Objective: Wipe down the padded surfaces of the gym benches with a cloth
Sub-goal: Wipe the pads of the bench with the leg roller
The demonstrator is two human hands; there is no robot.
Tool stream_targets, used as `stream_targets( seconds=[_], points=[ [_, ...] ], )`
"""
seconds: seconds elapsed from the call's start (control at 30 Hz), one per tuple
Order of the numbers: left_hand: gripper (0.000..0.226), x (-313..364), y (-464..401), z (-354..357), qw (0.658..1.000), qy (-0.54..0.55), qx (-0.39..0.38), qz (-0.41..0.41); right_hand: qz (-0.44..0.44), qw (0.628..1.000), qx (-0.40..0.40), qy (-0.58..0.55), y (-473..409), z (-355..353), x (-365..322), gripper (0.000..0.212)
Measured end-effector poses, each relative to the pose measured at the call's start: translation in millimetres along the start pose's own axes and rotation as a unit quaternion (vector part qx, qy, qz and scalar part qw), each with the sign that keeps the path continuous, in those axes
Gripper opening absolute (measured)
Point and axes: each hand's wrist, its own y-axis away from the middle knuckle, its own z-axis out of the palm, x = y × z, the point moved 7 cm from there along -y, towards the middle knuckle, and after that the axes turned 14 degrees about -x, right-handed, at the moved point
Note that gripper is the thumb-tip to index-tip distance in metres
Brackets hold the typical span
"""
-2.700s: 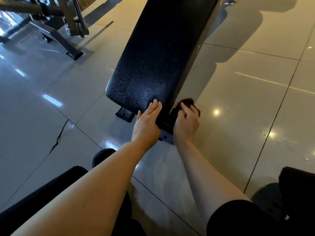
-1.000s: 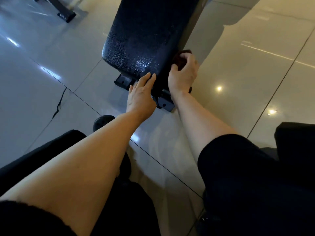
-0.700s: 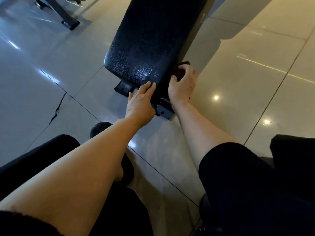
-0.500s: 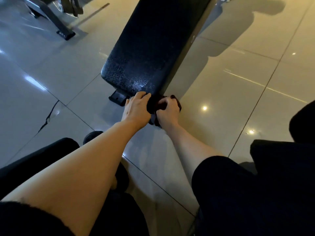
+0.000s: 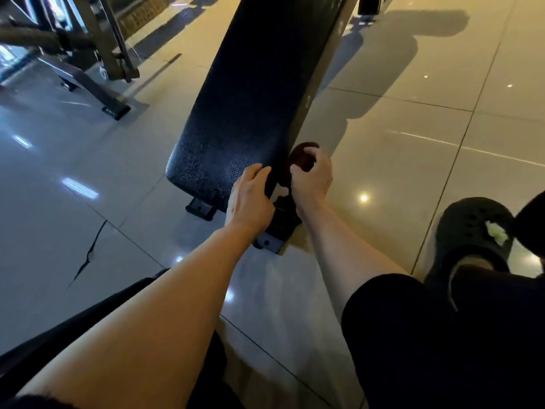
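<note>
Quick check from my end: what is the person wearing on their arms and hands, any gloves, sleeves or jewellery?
Both forearms are bare. The left hand and the right hand wear no gloves, and no rings, watch or wristband show. A black sleeve covers the right arm from about the elbow up. A dark edge at the bottom left corner may be the left sleeve, too little shows to tell.
</note>
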Motion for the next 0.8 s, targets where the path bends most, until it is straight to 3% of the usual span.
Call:
stream_targets(
  seconds=[0.07, 0.17, 0.23, 0.3, 0.4, 0.47, 0.53, 0.67, 0.8],
  points=[
    [0.062, 8.8, -9.7, -4.4, 1.000, 0.005, 0.019, 0.003, -0.041, 0.998, -0.031, 0.029, -12.5, 2.3, -21.5, 0.039],
    [0.060, 19.1, -20.3, -11.1, 0.999, 0.013, 0.032, 0.002, 0.034, 0.994, -0.103, 0.013, -16.8, 18.3, -8.2, 0.041],
    [0.060, 26.4, -30.4, -15.0, 0.999, 0.013, 0.035, 0.004, 0.060, 0.996, -0.059, -0.012, -34.4, 3.8, -11.3, 0.040],
    [0.060, 32.4, -43.5, -18.2, 0.999, 0.004, 0.042, 0.000, 0.020, 1.000, -0.013, -0.020, -62.9, -16.4, -33.8, 0.038],
    [0.065, 42.7, -60.1, -17.4, 0.999, -0.003, 0.045, -0.016, -0.041, 0.998, -0.039, 0.017, -87.2, -19.9, -60.8, 0.039],
    [0.065, 49.8, -67.6, -17.1, 0.998, -0.009, 0.049, -0.031, -0.025, 0.997, -0.067, 0.036, -89.6, -15.7, -52.7, 0.040],
    [0.065, 56.0, -75.1, -20.4, 0.997, -0.020, 0.061, -0.038, -0.005, 0.998, -0.059, 0.035, -94.4, -19.7, -44.4, 0.040],
    [0.066, 68.8, -91.5, -25.8, 0.997, -0.036, 0.053, -0.048, -0.080, 0.994, -0.042, 0.057, -110.7, -27.1, -61.1, 0.039],
    [0.064, 76.2, -94.9, -24.9, 0.994, -0.055, 0.035, -0.091, -0.041, 0.996, -0.050, 0.054, -115.8, -27.4, -50.3, 0.036]
  ],
)
